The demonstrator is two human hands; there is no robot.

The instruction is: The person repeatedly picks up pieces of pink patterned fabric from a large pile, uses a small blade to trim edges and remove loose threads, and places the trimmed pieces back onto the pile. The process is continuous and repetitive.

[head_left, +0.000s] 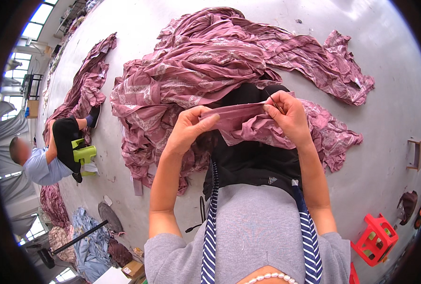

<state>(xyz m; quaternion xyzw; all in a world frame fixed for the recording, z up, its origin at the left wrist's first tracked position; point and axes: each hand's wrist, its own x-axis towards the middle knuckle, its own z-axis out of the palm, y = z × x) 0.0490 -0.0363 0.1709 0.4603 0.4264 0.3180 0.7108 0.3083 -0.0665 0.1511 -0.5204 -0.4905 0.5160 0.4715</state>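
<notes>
A long mauve cloth with a pale lace-like pattern (206,66) is heaped on the floor in front of me and drawn up over my lap. My left hand (191,128) pinches one end of a folded edge of it between thumb and fingers. The edge (236,112) runs taut across to my right hand (288,117), whose fingers are closed at its other end. A thin dark tool (274,101) sticks out from my right fingers; it is too small to tell its kind.
At the left a person (47,161) sits on a green stool (84,154) beside more mauve cloth (85,80). Light blue cloth (90,246) and a black pole (80,237) lie at the lower left. A red plastic stool (375,239) stands at the lower right.
</notes>
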